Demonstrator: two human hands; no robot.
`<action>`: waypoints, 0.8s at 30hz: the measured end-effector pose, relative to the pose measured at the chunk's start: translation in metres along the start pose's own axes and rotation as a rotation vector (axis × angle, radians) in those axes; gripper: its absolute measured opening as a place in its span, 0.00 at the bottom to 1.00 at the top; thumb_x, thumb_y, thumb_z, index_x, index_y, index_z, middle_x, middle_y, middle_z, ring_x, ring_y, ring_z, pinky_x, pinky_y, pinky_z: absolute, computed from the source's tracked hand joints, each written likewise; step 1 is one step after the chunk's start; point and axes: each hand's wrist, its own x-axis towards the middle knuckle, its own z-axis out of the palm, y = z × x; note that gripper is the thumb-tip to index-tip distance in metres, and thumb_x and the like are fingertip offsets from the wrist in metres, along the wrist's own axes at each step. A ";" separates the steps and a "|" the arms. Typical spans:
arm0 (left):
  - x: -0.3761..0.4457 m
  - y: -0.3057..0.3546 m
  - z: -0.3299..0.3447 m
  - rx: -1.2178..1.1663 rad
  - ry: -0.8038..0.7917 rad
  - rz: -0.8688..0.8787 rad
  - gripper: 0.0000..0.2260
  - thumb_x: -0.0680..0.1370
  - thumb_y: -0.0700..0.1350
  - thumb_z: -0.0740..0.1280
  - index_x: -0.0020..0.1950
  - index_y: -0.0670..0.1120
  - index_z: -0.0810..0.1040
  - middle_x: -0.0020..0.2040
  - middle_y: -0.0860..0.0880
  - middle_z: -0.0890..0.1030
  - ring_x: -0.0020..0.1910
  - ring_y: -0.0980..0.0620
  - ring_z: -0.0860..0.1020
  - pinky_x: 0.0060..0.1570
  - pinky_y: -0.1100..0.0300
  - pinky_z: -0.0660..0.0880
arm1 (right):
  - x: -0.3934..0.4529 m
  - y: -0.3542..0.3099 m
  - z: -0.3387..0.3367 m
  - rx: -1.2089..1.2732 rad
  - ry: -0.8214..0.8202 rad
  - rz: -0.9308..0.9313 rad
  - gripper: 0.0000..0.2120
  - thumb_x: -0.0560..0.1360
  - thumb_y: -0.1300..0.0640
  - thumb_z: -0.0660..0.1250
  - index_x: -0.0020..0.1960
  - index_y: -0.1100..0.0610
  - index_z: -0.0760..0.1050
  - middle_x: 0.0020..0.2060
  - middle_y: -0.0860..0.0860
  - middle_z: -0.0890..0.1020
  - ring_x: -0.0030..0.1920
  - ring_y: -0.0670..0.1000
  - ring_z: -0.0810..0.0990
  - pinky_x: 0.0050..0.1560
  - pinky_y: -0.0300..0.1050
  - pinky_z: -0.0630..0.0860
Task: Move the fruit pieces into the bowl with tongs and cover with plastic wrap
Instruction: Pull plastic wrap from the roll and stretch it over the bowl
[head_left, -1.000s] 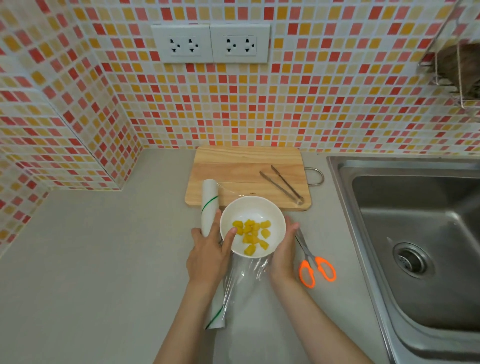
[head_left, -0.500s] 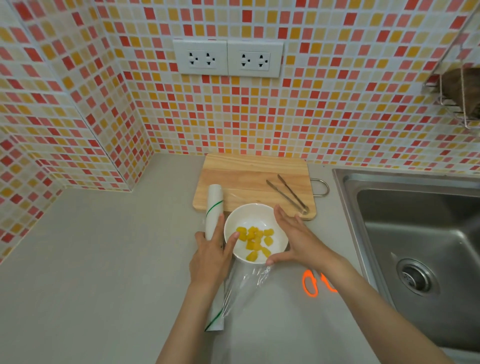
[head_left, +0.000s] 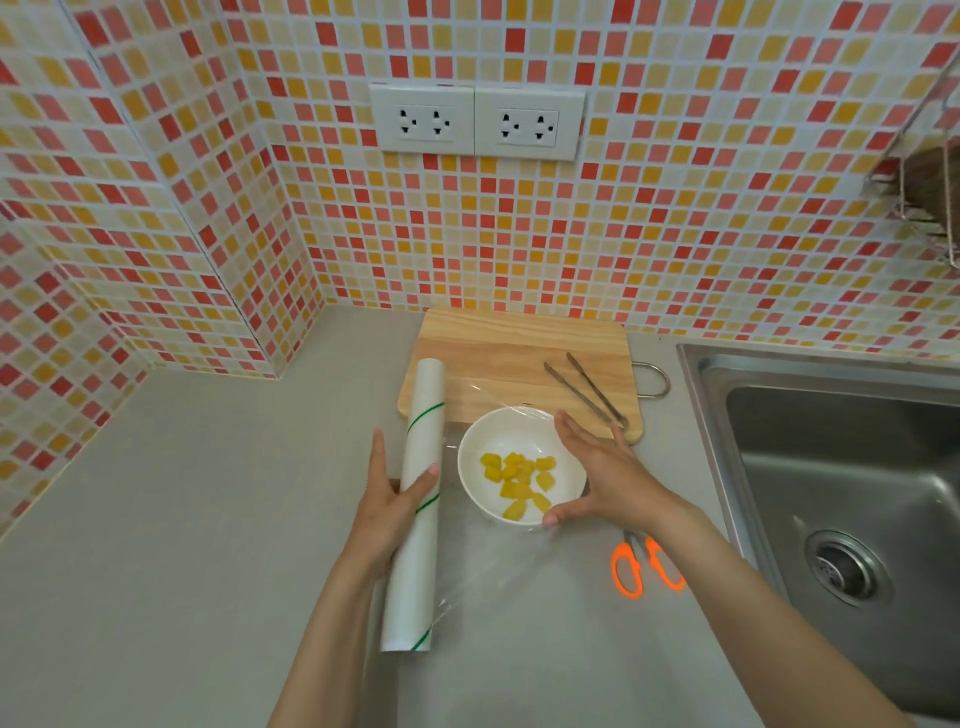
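Note:
A white bowl (head_left: 480, 493) stands on the grey counter and holds several yellow fruit pieces (head_left: 517, 484). Clear plastic film stretches from the roll over the bowl's top and spreads onto the counter in front. The white plastic wrap roll (head_left: 418, 512) with green stripes lies just left of the bowl; my left hand (head_left: 392, 501) grips it around the middle. My right hand (head_left: 597, 475) rests flat with spread fingers on the bowl's right rim, pressing the film. Metal tongs (head_left: 587, 389) lie on the wooden cutting board (head_left: 498, 358) behind the bowl.
Orange-handled scissors (head_left: 644, 569) lie on the counter right of the bowl, under my right forearm. A steel sink (head_left: 852, 499) fills the right side. Tiled walls enclose the back and left, with two sockets above the board.
My left hand has shifted from the bowl's left rim onto the roll. My right hand moved from the bowl's near side up over its right rim, fingers spread flat.

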 end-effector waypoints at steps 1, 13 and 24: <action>-0.001 -0.001 0.000 -0.038 -0.007 -0.010 0.42 0.73 0.57 0.69 0.74 0.66 0.40 0.48 0.48 0.80 0.44 0.50 0.82 0.42 0.56 0.77 | 0.000 0.000 0.000 0.005 0.000 -0.001 0.60 0.59 0.32 0.70 0.76 0.53 0.38 0.77 0.49 0.43 0.73 0.40 0.40 0.73 0.56 0.30; -0.004 -0.003 -0.005 -0.254 -0.051 -0.102 0.22 0.80 0.53 0.60 0.74 0.56 0.61 0.69 0.45 0.73 0.61 0.42 0.76 0.61 0.43 0.74 | 0.001 -0.002 -0.007 0.007 -0.032 -0.006 0.59 0.60 0.35 0.72 0.76 0.53 0.39 0.77 0.48 0.44 0.75 0.42 0.43 0.70 0.59 0.25; -0.014 0.002 -0.002 -0.185 0.013 0.003 0.23 0.79 0.53 0.62 0.74 0.55 0.62 0.68 0.49 0.73 0.63 0.44 0.75 0.64 0.41 0.72 | 0.000 -0.005 -0.020 0.010 -0.085 0.022 0.57 0.62 0.38 0.73 0.76 0.52 0.38 0.77 0.46 0.44 0.76 0.44 0.42 0.71 0.62 0.27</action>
